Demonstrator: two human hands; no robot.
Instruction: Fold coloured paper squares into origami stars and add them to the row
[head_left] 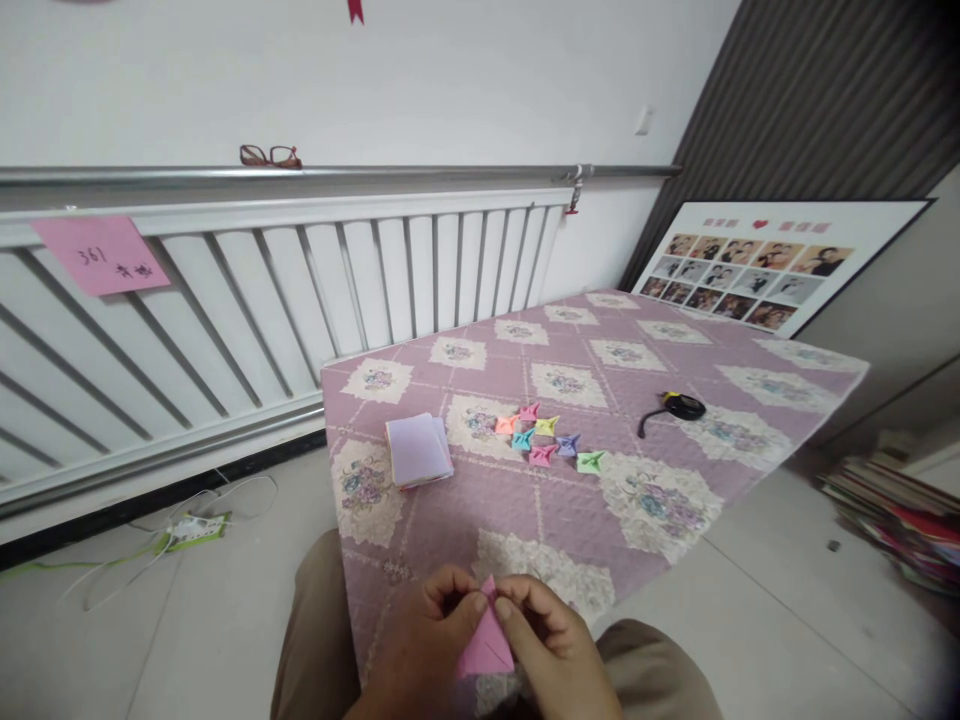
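Observation:
A pink folded paper (487, 645) with a pointed top is held between both hands at the near edge of the table. My left hand (435, 635) pinches its upper left side with thumb and curled fingers. On the upper right side, my right hand (551, 640) pinches it the same way, close to the left thumb. Further forward lie several small folded paper pieces in different colours, among them a green one (590, 461) and an orange one (507, 425). A stack of square paper sheets (420, 450), lilac on top, rests to their left.
The table (555, 500) has a purple floral cloth. A black tape measure (684, 405) lies at the right, and a photo board (750, 265) leans behind. Glasses (271, 156) sit on the pipe above a white radiator (450, 270). A power strip (196, 530) is on the floor.

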